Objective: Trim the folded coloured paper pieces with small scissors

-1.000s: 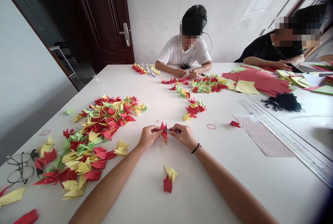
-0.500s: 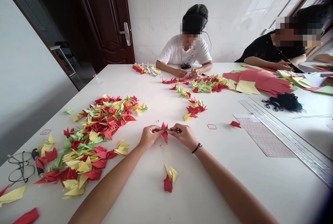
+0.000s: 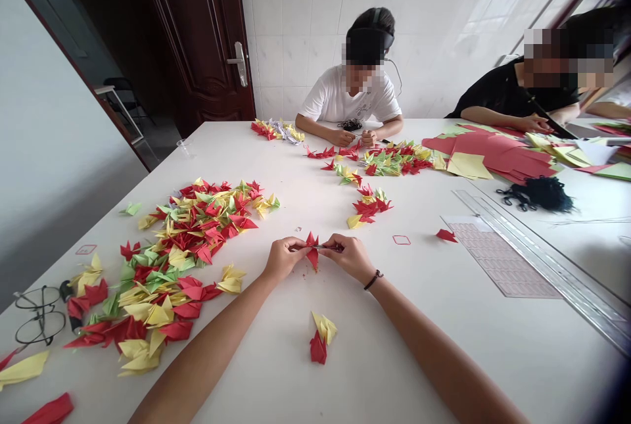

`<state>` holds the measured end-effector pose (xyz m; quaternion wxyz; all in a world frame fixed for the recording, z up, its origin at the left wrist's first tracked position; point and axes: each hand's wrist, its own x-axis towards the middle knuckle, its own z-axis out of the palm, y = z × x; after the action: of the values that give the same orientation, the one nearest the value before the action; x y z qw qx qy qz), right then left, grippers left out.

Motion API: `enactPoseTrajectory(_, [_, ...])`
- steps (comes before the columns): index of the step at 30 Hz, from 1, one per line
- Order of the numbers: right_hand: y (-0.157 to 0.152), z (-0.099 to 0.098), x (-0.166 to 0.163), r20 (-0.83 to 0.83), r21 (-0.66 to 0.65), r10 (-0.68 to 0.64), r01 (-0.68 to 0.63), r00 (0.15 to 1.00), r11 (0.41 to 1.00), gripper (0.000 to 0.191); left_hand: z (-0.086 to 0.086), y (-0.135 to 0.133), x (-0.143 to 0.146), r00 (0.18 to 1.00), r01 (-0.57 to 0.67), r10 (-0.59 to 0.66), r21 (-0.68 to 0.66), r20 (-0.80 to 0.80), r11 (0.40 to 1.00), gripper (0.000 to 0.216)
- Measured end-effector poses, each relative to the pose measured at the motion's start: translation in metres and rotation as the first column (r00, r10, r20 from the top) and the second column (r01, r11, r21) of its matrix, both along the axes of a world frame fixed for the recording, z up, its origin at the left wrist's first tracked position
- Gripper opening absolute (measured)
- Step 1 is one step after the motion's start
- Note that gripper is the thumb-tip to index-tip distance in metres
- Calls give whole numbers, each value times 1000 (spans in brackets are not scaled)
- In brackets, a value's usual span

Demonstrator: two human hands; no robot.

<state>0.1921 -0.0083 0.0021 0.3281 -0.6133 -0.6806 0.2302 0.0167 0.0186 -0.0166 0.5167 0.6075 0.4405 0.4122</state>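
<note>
White tabletop point(image 3: 419, 345) beside the paper heap point(image 3: 187, 240) — left hand point(image 3: 282, 258) and right hand point(image 3: 348, 256) pinch a red crane point(image 3: 311, 254) — probably flimsy; hold its folds.

- A head-worn camera at the near edge of the white bench point(image 3: 419, 319) looks forward and down along both forearms.
- The range is close: left hand point(image 3: 282, 258) and right hand point(image 3: 349, 256) meet on a folded red paper point(image 3: 311, 254) near mid-frame, at arm's length from the lens.
- The wide lens bows the bench edges and darkens the right-hand corners.
- The camera faces a person in a white shirt point(image 3: 352, 98) across the bench, with a person in black point(image 3: 513, 92) at far right, a dark door point(image 3: 197, 36) at left and a tiled wall point(image 3: 444, 10) behind.
</note>
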Motion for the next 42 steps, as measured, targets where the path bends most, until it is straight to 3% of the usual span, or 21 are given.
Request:
enactPoseTrajectory(9, [0, -4, -2, -97, -24, 4, -6, 995, 1000, 23, 4, -1, 0, 1000, -5, 5, 0, 4, 1000, 22])
enactPoseTrajectory(16, [0, -5, -1, -295, 126, 70, -34, 953, 991, 25, 6, -2, 0, 999, -7, 8, -34, 34, 999, 24])
enactPoseTrajectory(19, [0, -6, 0, -350, 116, 64, -24, 934, 993, 30, 6, -2, 1, 999, -2, 4, -42, 37, 999, 25])
enactPoseTrajectory(24, [1, -9, -1, -351, 11, 165, -172, 922, 985, 29, 9, -4, 1, 998, 40, -39, -12, 40, 999, 24])
enactPoseTrajectory(28, [0, -8, -3, -352, -2, 231, -247, 907, 969, 38, 12, -5, 0, 996, 51, -48, -28, 72, 998, 28])
enactPoseTrajectory(33, [-1, -7, -6, -327, 25, 152, -152, 933, 988, 34, 13, -6, 0, 993, 97, -93, -54, 73, 994, 53])
enactPoseTrajectory(37, [0, -9, -6, -422, 23, 106, -107, 901, 994, 38, 14, -9, 0, 990, 141, -141, -10, -2, 990, 48])
enactPoseTrajectory(42, [4, -14, -3, -431, 21, 61, -58, 900, 998, 39, 16, -12, 1, 991, 102, -93, 94, -91, 990, 44])
